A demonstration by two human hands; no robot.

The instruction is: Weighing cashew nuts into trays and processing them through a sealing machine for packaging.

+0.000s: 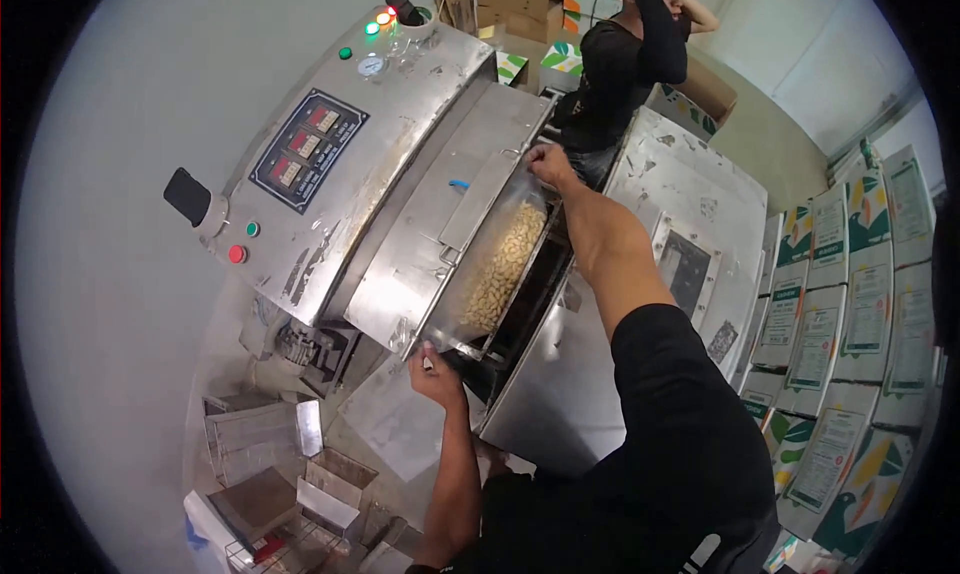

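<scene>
A clear plastic bag of pale nuts (503,267), which look like cashews, lies along the edge of a steel machine (395,276). Its loose open end spreads toward the machine's metal bar. My left hand (437,377) is closed at the bag's near corner, thumb and fingers pinched together. At the far corner, my right hand (550,167) is curled closed on the film, with that arm stretched across the right side of the bag. The film between the fingers is only partly visible.
A control panel (309,151) with lit displays is on the machine. A steel cover (690,204) stands at right. Printed cartons (835,314) are stacked beyond it. Another person (625,64) is at the far side. Metal trays and boxes (290,494) lie lower left.
</scene>
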